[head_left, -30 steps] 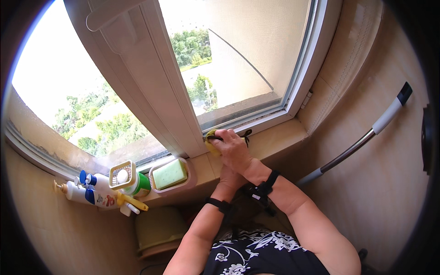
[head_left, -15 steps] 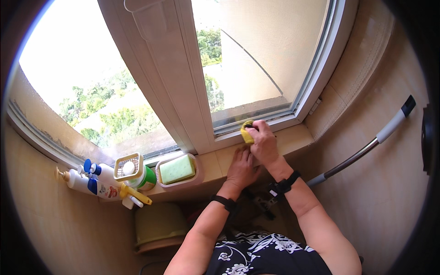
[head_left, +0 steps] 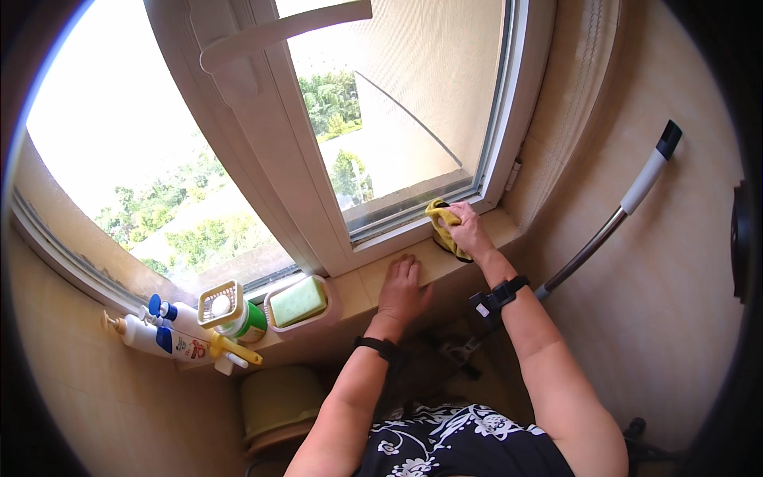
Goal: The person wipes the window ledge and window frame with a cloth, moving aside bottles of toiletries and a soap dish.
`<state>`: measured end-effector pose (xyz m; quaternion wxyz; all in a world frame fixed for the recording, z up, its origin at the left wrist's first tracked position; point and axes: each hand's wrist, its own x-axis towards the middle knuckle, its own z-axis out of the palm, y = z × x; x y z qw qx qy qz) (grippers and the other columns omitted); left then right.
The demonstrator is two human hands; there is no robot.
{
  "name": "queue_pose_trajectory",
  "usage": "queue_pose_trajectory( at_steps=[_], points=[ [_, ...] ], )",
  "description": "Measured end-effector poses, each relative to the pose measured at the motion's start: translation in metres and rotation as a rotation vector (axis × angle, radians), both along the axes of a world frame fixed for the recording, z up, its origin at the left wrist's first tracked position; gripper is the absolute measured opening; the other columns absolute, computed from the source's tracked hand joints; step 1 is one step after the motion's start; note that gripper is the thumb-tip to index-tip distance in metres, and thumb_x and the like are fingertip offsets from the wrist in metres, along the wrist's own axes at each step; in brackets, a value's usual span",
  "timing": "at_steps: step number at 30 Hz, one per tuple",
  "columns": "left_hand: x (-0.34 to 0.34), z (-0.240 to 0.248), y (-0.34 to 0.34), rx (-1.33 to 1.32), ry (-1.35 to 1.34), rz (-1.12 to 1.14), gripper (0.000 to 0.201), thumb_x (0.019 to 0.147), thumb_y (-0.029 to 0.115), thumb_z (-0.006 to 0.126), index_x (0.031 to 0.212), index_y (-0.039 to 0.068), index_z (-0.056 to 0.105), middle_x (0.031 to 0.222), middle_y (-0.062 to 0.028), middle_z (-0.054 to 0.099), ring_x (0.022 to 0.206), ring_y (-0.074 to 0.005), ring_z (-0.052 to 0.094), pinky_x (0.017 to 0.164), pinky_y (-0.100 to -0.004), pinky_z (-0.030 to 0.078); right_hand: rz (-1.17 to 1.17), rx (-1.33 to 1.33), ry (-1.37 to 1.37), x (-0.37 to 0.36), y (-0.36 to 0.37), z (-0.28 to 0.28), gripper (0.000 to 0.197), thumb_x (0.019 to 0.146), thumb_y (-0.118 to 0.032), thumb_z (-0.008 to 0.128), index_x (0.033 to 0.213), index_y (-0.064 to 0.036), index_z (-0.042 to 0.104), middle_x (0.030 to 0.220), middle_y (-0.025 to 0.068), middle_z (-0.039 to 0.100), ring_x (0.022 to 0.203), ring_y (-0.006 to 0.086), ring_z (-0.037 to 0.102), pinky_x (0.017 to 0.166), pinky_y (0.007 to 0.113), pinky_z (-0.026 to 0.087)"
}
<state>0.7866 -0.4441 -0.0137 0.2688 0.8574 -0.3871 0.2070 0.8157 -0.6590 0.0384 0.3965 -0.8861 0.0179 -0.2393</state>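
Observation:
My right hand (head_left: pixel 470 230) grips a yellow cloth (head_left: pixel 438 213) with dark edging, pressed against the lower window frame (head_left: pixel 405 234). Part of the cloth hangs down toward the tiled sill (head_left: pixel 362 283). My left hand (head_left: pixel 404 289) rests on the sill's front edge, its fingers stretched out and holding nothing. To its left sits a pinkish tray (head_left: pixel 326 308) holding a light green sponge (head_left: pixel 297 301).
Several bottles (head_left: pixel 159 334), a green-and-white tub (head_left: pixel 251 321) and a small basket (head_left: pixel 213 318) with a white item crowd the sill's left end. A window handle (head_left: pixel 294 30) juts out above. A metal pole with a grey grip (head_left: pixel 642 184) leans at the right wall. Below stands an olive bin (head_left: pixel 278 397).
My right hand has shifted the cloth rightward along the frame, and more of the cloth shows. My left hand has moved away from it, leftward along the sill. The view has tilted up and right.

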Motion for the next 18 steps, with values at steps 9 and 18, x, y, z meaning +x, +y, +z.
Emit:
queue_pose_trajectory(
  at_steps=[9,18],
  points=[
    [0.005,-0.001,0.005,-0.096,0.078,-0.047,0.05,0.072,0.018,0.072,0.118,0.003,0.058,0.116,-0.0181,0.059,0.112,-0.0404,0.054,0.097,-0.0454,0.046,0.374,1.648,0.138,-0.117,0.013,0.004,0.046,0.101,-0.037,0.054,0.131,-0.0024,0.053,0.126,0.0117,0.063,0.116,0.0249,0.061,0.101,0.041,0.049],
    [-0.066,0.065,-0.031,-0.2,0.039,-0.419,0.046,0.078,0.013,0.077,0.119,0.009,0.058,0.124,-0.0156,0.057,0.117,-0.0367,0.054,0.096,-0.0442,0.047,0.219,1.719,-0.048,-0.183,-0.012,-0.002,0.045,0.101,-0.032,0.054,0.134,-0.0027,0.05,0.13,0.0123,0.06,0.12,0.0261,0.058,0.104,0.042,0.046]
  ],
)
